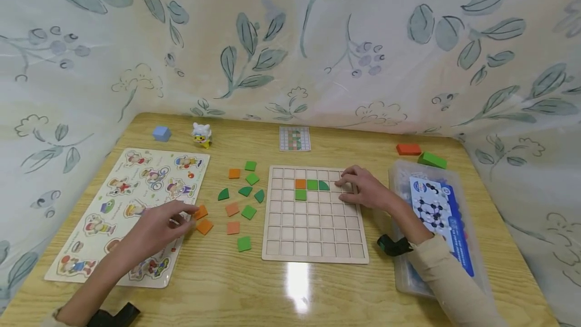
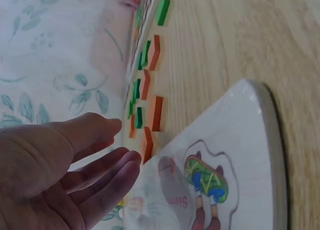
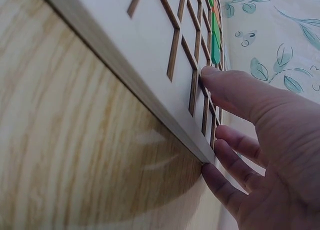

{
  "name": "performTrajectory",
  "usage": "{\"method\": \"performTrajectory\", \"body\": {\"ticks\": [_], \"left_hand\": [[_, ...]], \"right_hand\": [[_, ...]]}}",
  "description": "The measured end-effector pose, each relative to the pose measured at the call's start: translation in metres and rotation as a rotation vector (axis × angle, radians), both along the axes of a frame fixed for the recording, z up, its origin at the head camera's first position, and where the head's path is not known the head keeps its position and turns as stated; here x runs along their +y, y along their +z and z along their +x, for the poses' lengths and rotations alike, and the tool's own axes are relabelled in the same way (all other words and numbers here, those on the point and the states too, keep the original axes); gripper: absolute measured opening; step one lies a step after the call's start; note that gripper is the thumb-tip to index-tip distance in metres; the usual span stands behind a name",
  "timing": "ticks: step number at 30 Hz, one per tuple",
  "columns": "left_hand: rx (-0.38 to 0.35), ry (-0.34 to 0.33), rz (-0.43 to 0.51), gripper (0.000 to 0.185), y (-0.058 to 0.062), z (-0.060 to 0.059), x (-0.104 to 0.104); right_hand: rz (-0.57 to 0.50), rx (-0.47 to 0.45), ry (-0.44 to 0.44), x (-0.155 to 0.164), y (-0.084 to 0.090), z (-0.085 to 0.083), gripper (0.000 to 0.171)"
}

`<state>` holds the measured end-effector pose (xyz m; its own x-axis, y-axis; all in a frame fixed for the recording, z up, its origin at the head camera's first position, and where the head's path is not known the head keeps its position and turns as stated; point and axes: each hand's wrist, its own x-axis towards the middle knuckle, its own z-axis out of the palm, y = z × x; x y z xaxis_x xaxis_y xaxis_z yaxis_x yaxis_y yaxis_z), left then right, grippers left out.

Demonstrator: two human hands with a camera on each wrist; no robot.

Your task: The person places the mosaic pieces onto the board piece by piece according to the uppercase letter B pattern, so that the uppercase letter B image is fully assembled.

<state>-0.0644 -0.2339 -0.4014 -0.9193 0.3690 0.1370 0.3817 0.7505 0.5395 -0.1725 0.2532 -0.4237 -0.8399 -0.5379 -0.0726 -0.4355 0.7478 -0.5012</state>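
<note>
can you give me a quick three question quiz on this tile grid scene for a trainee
1. True or false: the right hand rests on the grid board with straight fingers.
2. How many tiles sit in the grid board? A) two B) four C) seven
3. Fill in: the left hand hovers beside an ______ tile at the edge of the picture puzzle board.

Key
1. True: its fingertips lie on the board's upper right cells, holding nothing.
2. B: one orange and three green, one of them a quarter-round piece.
3. orange
</note>
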Motion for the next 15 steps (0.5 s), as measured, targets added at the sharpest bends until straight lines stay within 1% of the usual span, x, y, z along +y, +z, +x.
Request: {"method": "performTrajectory", "body": {"ticks": [5, 8, 12, 15], "left_hand": [[0.038, -0.015, 0.021, 0.027, -0.0047, -0.0001, 0.0027], [0.025, -0.015, 0.014, 0.026, -0.005, -0.0012, 0.0039], [-0.016, -0.002, -0.008, 0.026, -0.0029, -0.004, 0.0053], [-0.024, 0.006, -0.053, 0.025, -0.0008, -0.008, 0.007]], "right_hand": [[-0.01, 0.001, 0.007, 0.0003, 0.0008, 0.0005, 0.029], [-0.012, 0.005, 0.015, 0.0005, 0.0012, 0.0007, 0.028], [-0.015, 0.001, 0.013, 0.0004, 0.0017, 0.0011, 0.028], [-0.01, -0.003, 0.007, 0.0008, 0.0019, 0.0017, 0.028]]}}
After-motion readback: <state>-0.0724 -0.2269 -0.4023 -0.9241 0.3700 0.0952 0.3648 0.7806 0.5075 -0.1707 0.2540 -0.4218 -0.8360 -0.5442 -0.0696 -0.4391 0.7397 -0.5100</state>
